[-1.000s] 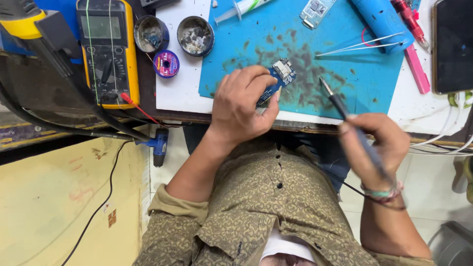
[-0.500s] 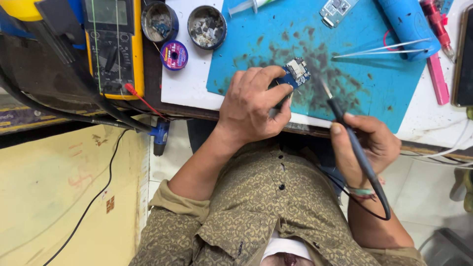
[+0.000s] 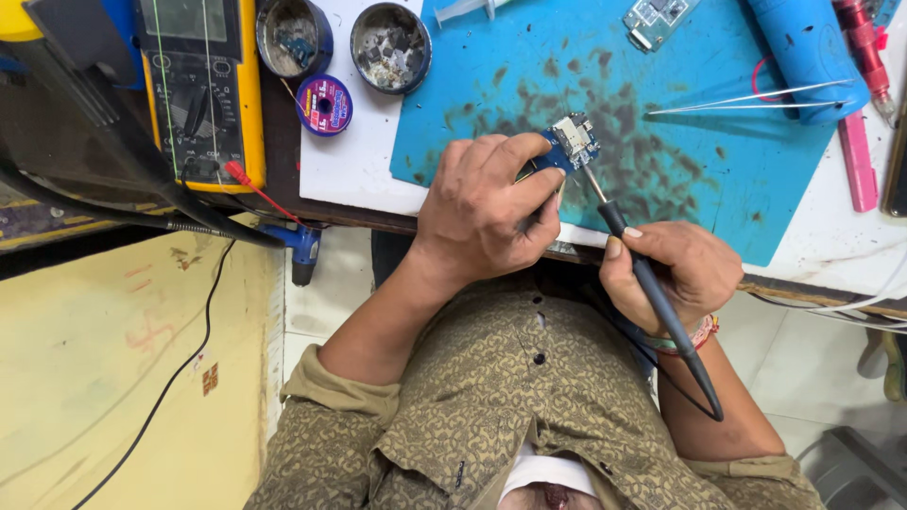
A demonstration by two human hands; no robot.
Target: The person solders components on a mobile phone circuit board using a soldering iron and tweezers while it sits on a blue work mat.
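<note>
My left hand grips a small blue circuit board and holds it on the stained blue work mat, near the mat's front edge. My right hand is closed around a dark soldering iron. The iron's thin metal tip touches the lower edge of the board. The iron's cord trails down over my patterned shirt. The fingers of my left hand hide part of the board.
A yellow multimeter with a red probe lies at the left. Two round tins and a small solder spool sit behind the mat. Tweezers, a second board, a blue cylinder and a pink tool lie at the right.
My right hand brought the soldering iron up and left until its tip reached the board. My left hand kept its hold on the board. The view shifted slightly.
</note>
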